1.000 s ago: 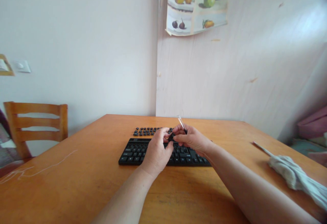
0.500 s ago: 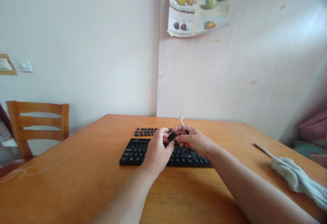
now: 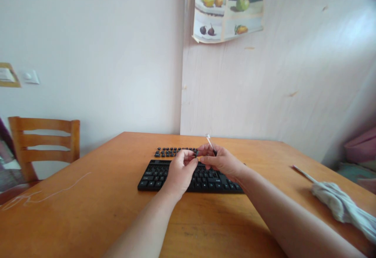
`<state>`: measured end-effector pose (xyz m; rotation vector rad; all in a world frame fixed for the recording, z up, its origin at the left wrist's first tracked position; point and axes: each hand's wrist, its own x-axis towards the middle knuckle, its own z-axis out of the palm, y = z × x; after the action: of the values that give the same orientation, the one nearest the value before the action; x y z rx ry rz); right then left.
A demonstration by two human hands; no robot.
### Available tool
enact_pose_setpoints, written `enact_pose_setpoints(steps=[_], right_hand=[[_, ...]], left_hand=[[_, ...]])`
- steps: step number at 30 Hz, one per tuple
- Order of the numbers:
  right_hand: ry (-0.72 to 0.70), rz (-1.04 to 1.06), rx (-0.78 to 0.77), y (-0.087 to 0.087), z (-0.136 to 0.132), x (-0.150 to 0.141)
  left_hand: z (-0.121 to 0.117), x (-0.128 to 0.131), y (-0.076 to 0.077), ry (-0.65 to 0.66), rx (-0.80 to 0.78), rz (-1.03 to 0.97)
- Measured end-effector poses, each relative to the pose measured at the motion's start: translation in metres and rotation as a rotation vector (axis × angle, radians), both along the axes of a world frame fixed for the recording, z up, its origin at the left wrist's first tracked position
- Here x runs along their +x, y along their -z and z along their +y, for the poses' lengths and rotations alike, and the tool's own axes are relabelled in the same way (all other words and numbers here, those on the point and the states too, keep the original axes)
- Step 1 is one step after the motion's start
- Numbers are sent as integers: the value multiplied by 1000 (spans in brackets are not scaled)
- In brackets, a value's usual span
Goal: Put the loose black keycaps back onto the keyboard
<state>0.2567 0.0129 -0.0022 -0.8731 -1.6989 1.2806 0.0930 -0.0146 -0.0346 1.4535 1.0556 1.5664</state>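
Observation:
A black keyboard [image 3: 155,180] lies on the table below both hands, with some of its keys hidden behind them. My left hand [image 3: 181,175] is closed above it, pinching a small black keycap [image 3: 196,154] between thumb and fingers. The keycap is mostly covered by the fingertips. Close beside it, my right hand [image 3: 222,162] is curled round a keycap puller [image 3: 209,140], whose thin metal wires stick up past the fingers. The right thumb and fingertips nearly meet the left ones at the keycap.
Behind the keyboard, loose keycaps [image 3: 167,152] stand in rows on the wooden table [image 3: 111,211]. A grey cloth [image 3: 335,201] and a thin stick [image 3: 304,173] lie at the right. White string [image 3: 58,190] trails at the left, near a wooden chair [image 3: 47,124].
The black keycap has been turned in the fingers and shows less of its surface. My left thumb has shifted slightly up and left. The keycap puller stays in my right hand.

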Motion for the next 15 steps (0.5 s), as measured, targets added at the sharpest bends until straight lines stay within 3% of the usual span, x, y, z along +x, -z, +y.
enact_pose_setpoints(steps=[6,10,15], right_hand=[[153,-201,284,5,2,-9],[209,-296,416,7,2,-9],[224,-330,470,7,1,-9]], left_hand=[[2,-6,-1,187,-274,-354],[2,-7,-2,268,-324,-443],[1,-8,-4,300,-345,-495]])
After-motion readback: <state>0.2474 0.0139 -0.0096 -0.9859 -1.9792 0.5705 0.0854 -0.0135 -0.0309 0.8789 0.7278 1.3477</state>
